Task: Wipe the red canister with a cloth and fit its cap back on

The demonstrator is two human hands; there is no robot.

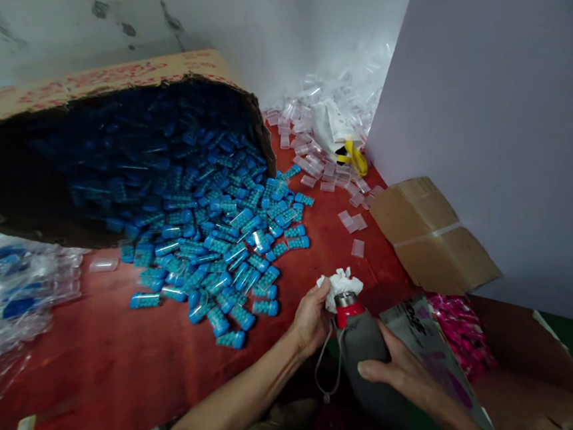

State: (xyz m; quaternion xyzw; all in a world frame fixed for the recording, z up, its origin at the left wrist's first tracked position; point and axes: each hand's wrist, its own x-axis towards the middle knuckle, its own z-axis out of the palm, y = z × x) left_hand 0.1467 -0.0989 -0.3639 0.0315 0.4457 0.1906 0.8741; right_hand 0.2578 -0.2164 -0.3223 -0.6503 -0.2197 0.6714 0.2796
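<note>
My right hand (397,366) wraps around a bottle in a dark grey fabric sleeve (363,352), held close to my body at the table's front edge. The bottle's metal mouth shows no cap, and below it is a red collar. A thin cord loop hangs from the sleeve on the left. Beside the bottle neck, my left hand (313,316) pinches a crumpled white tissue (343,287), which sits just behind the metal mouth. Part of the left fingers is hidden behind the tissue and bottle.
Small blue-capped containers (230,253) spill from a tipped cardboard box (223,66) onto the red table (129,362). Clear plastic pieces (306,153) and a white bag (332,127) lie at the back. An open carton (525,361) with pink items (460,333) stands at right.
</note>
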